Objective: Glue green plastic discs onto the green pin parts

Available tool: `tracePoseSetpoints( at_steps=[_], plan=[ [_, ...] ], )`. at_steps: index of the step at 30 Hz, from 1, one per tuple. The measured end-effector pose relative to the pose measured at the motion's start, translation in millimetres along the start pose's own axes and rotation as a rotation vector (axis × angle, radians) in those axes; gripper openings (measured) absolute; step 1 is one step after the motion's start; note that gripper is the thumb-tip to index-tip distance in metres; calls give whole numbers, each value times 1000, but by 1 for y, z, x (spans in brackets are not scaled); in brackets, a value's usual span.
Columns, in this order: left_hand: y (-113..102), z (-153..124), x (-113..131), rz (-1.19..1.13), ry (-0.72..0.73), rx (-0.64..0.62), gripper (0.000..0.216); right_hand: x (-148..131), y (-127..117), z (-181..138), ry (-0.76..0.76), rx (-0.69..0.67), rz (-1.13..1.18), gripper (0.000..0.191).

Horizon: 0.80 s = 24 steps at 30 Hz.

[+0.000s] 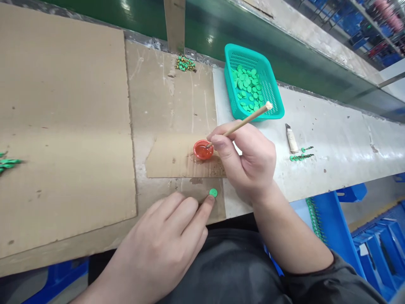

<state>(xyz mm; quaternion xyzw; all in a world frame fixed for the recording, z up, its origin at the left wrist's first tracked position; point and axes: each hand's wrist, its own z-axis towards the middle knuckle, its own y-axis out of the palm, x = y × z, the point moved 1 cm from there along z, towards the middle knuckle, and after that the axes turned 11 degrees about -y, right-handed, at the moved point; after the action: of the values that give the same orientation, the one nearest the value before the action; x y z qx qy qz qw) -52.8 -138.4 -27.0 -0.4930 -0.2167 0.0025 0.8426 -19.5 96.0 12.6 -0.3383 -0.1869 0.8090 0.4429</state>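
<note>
My right hand point(245, 158) is closed around a thin wooden stick point(248, 120), held at a slant like a pen. The stick's lower tip reaches into a small red cup point(203, 150) with reddish-looking liquid in it. Below the cup, a round green button point(213, 193) with two small holes lies flat on the cardboard. The index fingertip of my left hand point(175, 236) presses on the button's lower edge, while the other fingers are curled and the thumb is mostly hidden.
A teal basket point(275, 95) of green discs stands behind my right hand. Small green-and-gold pieces point(185, 63) are piled at the back edge. A utility knife point(291, 139) and green-headed drill-like pieces point(301, 157) lie at right. Green pieces point(9, 164) rest on cardboard point(69, 126) at far left.
</note>
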Motion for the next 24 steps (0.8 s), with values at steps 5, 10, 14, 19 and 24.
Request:
tracePoseSetpoints(
  at_steps=[5, 10, 14, 19, 24],
  plan=[
    [0, 2, 1, 9, 8, -2, 34, -1, 0, 0, 11, 35, 7, 36],
    [2, 0, 0, 9, -8, 4, 35, -4, -11, -10, 23, 217, 38, 34],
    [2, -1, -1, 10, 12, 1, 34, -1, -18, -24, 167, 185, -14, 29],
    [5, -1, -2, 4, 1, 12, 37, 4, -21, -28, 180, 65, -73, 19],
    [5, -1, -3, 13, 15, 9, 36, -2, -26, -36, 153, 107, -66, 12]
  ],
)
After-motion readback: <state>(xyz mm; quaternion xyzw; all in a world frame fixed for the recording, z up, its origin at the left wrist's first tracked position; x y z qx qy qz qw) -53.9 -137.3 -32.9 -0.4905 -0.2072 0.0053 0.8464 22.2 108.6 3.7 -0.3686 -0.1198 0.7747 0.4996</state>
